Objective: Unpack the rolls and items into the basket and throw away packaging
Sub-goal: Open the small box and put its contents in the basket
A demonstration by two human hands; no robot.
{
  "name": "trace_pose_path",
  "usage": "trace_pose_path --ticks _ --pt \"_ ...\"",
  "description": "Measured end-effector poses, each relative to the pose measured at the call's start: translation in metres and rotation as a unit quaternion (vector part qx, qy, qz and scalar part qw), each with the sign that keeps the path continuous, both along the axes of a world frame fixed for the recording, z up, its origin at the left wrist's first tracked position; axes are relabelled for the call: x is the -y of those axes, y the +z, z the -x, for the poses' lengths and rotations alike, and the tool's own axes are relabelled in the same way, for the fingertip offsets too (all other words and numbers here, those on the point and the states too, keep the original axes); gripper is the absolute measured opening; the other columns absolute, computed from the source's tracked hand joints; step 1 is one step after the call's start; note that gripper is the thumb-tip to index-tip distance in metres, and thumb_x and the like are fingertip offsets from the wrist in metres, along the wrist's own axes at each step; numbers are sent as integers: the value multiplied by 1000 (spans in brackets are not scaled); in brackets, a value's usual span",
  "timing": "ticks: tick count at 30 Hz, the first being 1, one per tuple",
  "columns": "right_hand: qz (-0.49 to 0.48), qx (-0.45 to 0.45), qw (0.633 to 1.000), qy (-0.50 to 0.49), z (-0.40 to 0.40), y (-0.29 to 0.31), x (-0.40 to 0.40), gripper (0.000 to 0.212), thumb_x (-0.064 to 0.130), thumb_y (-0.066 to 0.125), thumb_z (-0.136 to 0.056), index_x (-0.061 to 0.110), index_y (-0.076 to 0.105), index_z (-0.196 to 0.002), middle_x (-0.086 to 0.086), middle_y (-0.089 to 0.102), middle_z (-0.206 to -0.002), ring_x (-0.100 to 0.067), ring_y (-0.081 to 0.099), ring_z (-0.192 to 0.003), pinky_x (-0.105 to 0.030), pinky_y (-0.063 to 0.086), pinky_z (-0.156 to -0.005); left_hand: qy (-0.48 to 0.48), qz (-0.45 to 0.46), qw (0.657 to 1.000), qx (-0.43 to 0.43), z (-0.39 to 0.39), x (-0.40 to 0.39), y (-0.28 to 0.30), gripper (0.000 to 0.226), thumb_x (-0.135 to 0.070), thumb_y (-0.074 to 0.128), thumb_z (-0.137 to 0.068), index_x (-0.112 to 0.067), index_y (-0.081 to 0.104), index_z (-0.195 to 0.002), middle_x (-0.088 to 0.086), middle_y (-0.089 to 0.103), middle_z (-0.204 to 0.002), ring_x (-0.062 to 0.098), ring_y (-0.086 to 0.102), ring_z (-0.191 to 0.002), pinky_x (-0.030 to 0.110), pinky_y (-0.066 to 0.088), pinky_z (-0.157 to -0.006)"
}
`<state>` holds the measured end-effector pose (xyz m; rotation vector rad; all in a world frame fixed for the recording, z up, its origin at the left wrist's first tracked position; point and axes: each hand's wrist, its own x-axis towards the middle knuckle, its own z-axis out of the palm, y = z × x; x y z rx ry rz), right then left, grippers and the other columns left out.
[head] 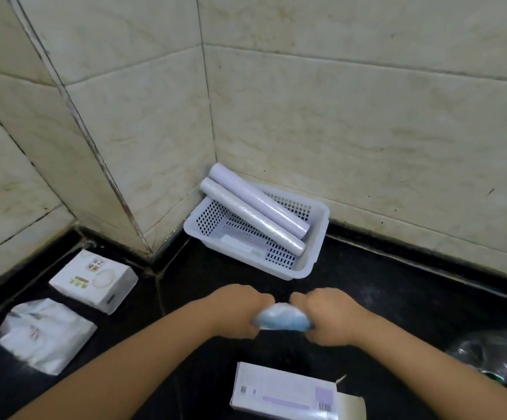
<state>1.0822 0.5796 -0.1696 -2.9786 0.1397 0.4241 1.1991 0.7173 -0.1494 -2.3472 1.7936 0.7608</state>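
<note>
The left hand [240, 310] and the right hand [324, 316] are holding together a small blue and white packet [281, 318] above the black table [397, 298]; each grip is closing tightly on one end of the packet, so both are clamped on it, and the packet is looking blurred. Behind the hands, the white basket [315, 256] is sitting in the corner of the tiled wall [367, 116]. Two pale rolls [264, 213] are lying side by side in the basket, touching each other, with their far ends leaning over the rim toward the corner. A small flat white item [237, 244] is lying on the basket floor near the rolls. On the left part of the table a white printed box [94, 280] is standing just beside a soft white pack [46, 334]. Near the bottom edge, an opened white and lilac carton [285, 392] is lying with its flap open. At the right edge some clear crumpled plastic [497, 356] is lying on the table.
</note>
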Motion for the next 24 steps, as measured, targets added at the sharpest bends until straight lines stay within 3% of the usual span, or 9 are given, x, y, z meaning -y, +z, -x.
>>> trace_pose_path --ticks 2,5,7,9,11,13,17,21,24 --pt "-73 -34 997 -14 -9 1 13 28 24 57 -80 12 51 -104 -12 65 -102 -30 61 -92 -29 39 -68 -24 12 999 38 -10 12 0 31 -18 54 -87 -13 49 -117 11 63 -112 29 60 -100 32 40 -74" --pt "-148 -51 987 -44 -20 3 38 24 28 60 -82 14 55 -101 -9 64 -103 -21 58 -88 -28 42 -72 -3 27 1000 7 -38 28 -2 25 -20 57 -85 -16 52 -109 8 63 -107 26 59 -97 29 38 -72" --pt "-178 -42 981 -66 -27 4 58 13 27 60 -83 22 55 -94 -4 61 -94 -12 52 -76 -24 39 -67 42 39 997 -59 -65 38 -4 25 -19 60 -84 -21 53 -108 3 61 -106 21 57 -97 26 40 -76" --pt "-206 -26 972 -108 -33 7 77 8 23 59 -85 22 52 -88 2 56 -84 -7 51 -60 -20 42 -57 125 95 977 -142 -95 52 -8 37 -12 60 -84 -19 53 -120 0 58 -116 12 54 -103 21 41 -85" --pt "-241 -8 958 -156 -39 6 91 8 19 57 -86 14 56 -92 3 55 -77 -14 56 -57 -22 46 -53 194 128 966 -115 -123 67 -19 42 -3 50 -87 -12 52 -128 4 56 -129 15 52 -114 23 42 -94" --pt "-260 6 948 -181 -46 2 102 13 18 55 -88 9 58 -96 5 53 -71 -20 57 -59 -23 47 -51 193 57 979 -22 -144 84 -37 42 -1 43 -90 -9 50 -131 10 51 -137 24 49 -122 31 41 -101" --pt "-283 22 936 -207 -55 -12 115 10 17 54 -88 8 56 -91 5 52 -67 -17 55 -53 -24 47 -50 118 -132 982 63 -160 110 -70 57 3 44 -90 -12 32 -143 10 34 -148 28 41 -130 37 39 -107" --pt "-307 7 927 -217 -56 -23 118 15 19 56 -87 6 54 -95 4 53 -69 -4 50 -42 -21 46 -49 62 -182 975 113 -169 125 -84 68 2 49 -87 -12 21 -147 10 24 -154 28 33 -136 37 37 -108" --pt "-319 -5 924 -212 -57 -27 119 21 21 56 -87 9 46 -101 -2 55 -82 -14 55 -54 -24 48 -50 66 -234 965 103 -171 132 -92 66 0 51 -86 -12 24 -146 12 38 -145 29 44 -126 37 43 -103"
